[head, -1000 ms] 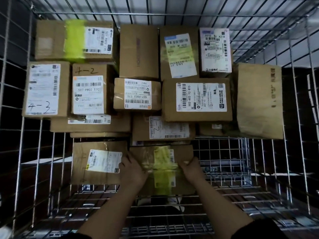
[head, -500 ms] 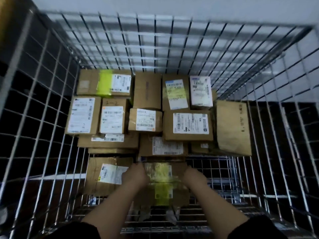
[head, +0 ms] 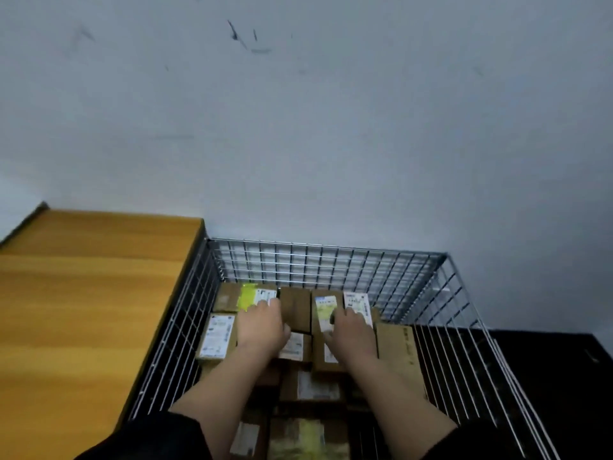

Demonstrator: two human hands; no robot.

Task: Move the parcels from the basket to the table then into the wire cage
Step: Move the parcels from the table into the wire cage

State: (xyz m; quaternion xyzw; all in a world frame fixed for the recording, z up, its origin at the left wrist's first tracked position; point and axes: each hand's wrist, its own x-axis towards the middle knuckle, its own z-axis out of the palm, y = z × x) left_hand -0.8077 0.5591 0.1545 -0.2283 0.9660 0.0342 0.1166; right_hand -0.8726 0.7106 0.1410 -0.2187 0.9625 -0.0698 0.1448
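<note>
Parcels (head: 300, 353) of brown cardboard, most with white labels, lie packed in the wire cage (head: 331, 260), which stands against a pale grey wall (head: 331, 127). Just beside the cage on the left is a wooden counter (head: 83, 310) with a yellow-orange top; its edge runs along the cage's left side.

Both arms reach down into the cage over the boxes. The left hand (head: 262, 327) rests palm down on the parcels in the back left part, its fingers (head: 265, 305) lying on a box with a yellow-green tape strip (head: 247, 295) and a white label. How far those fingers are spread or curled is too blurred to tell. The right hand (head: 351, 330) lies on the parcels to the right of middle, its fingers reaching toward two labelled boxes at the back; whether they grip anything cannot be told either.

Between the two hands a plain brown box (head: 295, 307) shows. A larger plain parcel (head: 396, 346) lies beside the right wrist. Nearest the camera, between the forearms, sits another parcel with yellow tape (head: 308, 436). Dark sleeves (head: 156, 439) cover the upper arms.
</note>
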